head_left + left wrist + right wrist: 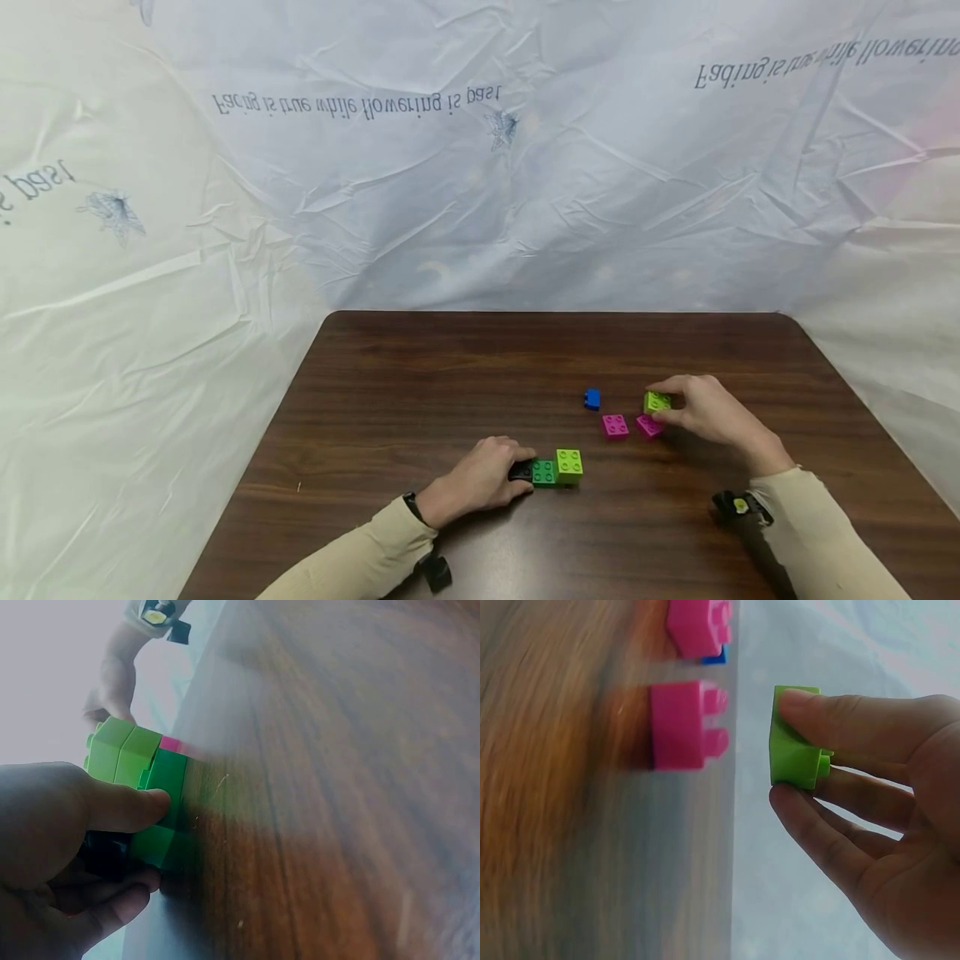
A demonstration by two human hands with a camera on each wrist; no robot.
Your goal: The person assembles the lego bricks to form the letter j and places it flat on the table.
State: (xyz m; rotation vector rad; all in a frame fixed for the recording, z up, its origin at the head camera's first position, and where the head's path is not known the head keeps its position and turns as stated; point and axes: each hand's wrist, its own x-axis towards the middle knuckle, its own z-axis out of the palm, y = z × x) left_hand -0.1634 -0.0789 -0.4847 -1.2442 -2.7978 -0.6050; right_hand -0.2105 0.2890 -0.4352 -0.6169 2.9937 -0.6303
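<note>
My left hand [483, 475] grips the left end of a small row of joined toy building bricks, thumb and fingers on either side. This row has a black brick [521, 471], partly hidden by the fingers, a green brick [543, 472] and a taller lime brick [568, 465] at its right end. Between thumb and fingertips, my right hand [711, 408] pinches another lime brick [791, 754]. In the right wrist view that brick is raised off the table, its studs turned toward the palm. Right beneath it in the head view lies a magenta brick [649, 427].
A second magenta brick [615, 427] lies just left of the first. Behind it is a small blue brick [592, 399], tipped on its side. The brown wooden table [390, 375] ends at a pale printed sheet [465, 208] hanging behind and at both sides.
</note>
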